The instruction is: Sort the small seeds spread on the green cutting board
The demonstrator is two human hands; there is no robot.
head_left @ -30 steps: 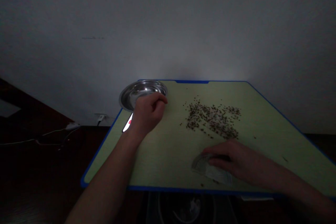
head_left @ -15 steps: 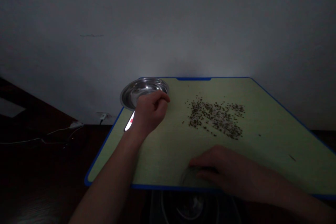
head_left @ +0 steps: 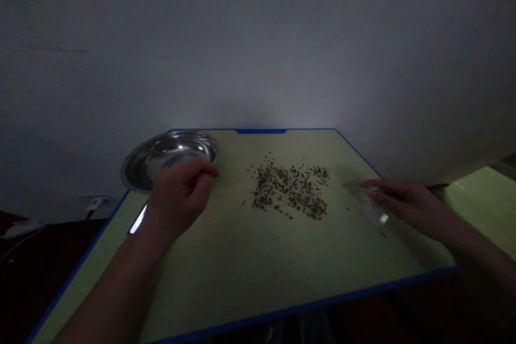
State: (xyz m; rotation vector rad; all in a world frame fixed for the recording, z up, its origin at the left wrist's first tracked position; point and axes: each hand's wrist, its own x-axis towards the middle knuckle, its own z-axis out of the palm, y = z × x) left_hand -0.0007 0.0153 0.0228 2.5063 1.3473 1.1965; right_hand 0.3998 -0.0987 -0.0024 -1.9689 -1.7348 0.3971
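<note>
My left hand [head_left: 183, 193] is closed in front of the metal bowl [head_left: 135, 169], its thumb against the curled fingers. Whatever it may hold is hidden. On the right side of the table, my right hand [head_left: 403, 201] grips a clear cup [head_left: 368, 207] by its edge. The cup is tilted and blurred, and I make out nothing inside it. Between the hands, many small dark grains [head_left: 288, 188] mixed with pale ones lie scattered over the green tabletop [head_left: 242, 263].
A phone with a lit screen [head_left: 138, 220] lies behind my left wrist, by the table's left edge. The table's far side meets a grey wall [head_left: 258, 43]. At the lower left, a plug [head_left: 95, 203] sits in the wall. Another green surface [head_left: 484, 204] stands at the right.
My right hand has carried the clear cup from the table's front edge up to the right of the grains. The view has turned right. My left hand stays closed by the bowl.
</note>
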